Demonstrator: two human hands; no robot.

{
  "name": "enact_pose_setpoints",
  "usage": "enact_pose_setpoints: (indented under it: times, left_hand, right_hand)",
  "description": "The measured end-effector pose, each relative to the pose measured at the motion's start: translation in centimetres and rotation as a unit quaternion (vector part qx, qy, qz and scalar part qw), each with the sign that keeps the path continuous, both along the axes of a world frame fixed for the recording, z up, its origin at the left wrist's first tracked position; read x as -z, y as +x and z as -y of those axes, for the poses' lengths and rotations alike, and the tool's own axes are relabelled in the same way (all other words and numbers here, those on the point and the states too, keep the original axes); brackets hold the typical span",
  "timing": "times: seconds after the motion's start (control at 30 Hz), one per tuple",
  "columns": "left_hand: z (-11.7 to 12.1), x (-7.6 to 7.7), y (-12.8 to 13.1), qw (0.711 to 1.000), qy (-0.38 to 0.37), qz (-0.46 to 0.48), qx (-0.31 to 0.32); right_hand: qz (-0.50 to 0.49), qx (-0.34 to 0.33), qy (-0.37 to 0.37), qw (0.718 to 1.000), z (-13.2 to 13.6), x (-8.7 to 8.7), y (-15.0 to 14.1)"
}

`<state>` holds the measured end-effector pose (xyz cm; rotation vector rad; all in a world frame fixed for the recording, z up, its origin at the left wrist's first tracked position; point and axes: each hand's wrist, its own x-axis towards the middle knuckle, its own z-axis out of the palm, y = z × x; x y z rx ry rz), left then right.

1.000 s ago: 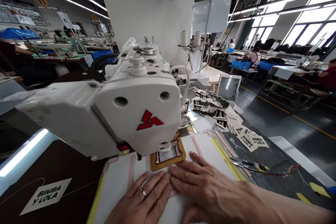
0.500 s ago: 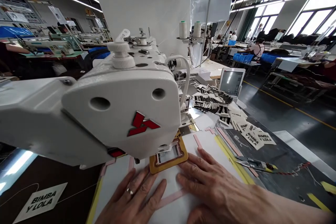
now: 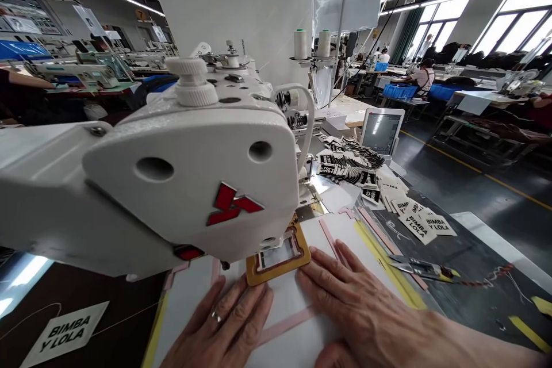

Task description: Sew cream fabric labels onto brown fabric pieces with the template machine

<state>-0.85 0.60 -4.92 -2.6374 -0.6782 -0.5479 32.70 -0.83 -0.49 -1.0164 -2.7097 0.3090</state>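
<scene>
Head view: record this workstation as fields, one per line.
Left hand: flat on the white sheet, ring on one finger
Right hand: flat on the same sheet, beside the tan frame
Sewing machine: white, red emblem
Loose label: left of the sheet, reading BIMBA Y LOLA
Snips: right of the sheet

Left hand with one metal ring; right hand bare.
The ring was a slim, silver-coloured band on what looked like the ring finger, its polished surface catching a bright glint; any engraving was too small to make out. Creases crossed the knuckles of both hands, and the fingers narrowed to rounded tips. Raised veins and tendons ridged the back of the right hand, running toward the wrist. Beyond it, the right forearm was bare too, smooth in outline and cut off by the picture's edge.
</scene>
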Motion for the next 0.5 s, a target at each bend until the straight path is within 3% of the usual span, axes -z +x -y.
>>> enact_pose_setpoints:
  times: [0.17,0.23,0.37,0.5]
  left_hand:
    - [0.2,0.2,-0.1,0.999,0.022,0.000,0.036]
    - [0.0,0.1,0.1,0.997,0.030,-0.007,0.064]
    - [-0.1,-0.1,1.0,0.996,0.035,-0.014,0.084]
    - [0.2,-0.4,1.7,1.000,-0.006,-0.002,0.018]
  right_hand:
    - [-0.019,-0.025,0.042,0.999,0.5,3.8,1.2]
    - [-0.010,-0.029,0.030,0.999,0.5,4.3,1.4]
    - [0.014,-0.038,-0.025,0.999,0.0,2.3,1.1]
    - [0.006,-0.047,-0.040,0.998,-0.2,-0.3,0.5]
